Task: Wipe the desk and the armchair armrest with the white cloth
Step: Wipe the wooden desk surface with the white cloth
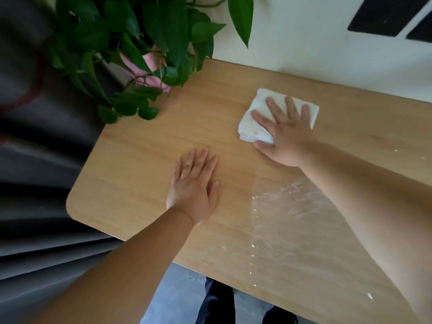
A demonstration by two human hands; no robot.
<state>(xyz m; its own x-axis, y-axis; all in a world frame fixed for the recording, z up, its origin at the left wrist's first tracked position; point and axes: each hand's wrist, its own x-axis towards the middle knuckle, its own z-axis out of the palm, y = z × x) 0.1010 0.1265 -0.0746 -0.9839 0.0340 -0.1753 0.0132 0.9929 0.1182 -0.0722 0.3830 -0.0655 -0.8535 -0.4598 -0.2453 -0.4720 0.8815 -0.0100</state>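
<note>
- Right hand (284, 134) presses flat, fingers spread, on the folded white cloth (254, 127) at the desk's (145, 174) far side.
- Left hand (194, 185) rests flat, holding nothing.
- White streaks (289, 202) remain nearer (wiping looks unfinished); armchair armrest not visible.

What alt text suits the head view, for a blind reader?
A right hand presses a folded white cloth on a wooden desk; the left hand rests flat nearby. White smears streak its near side; a plant overhangs the far corner.
</note>
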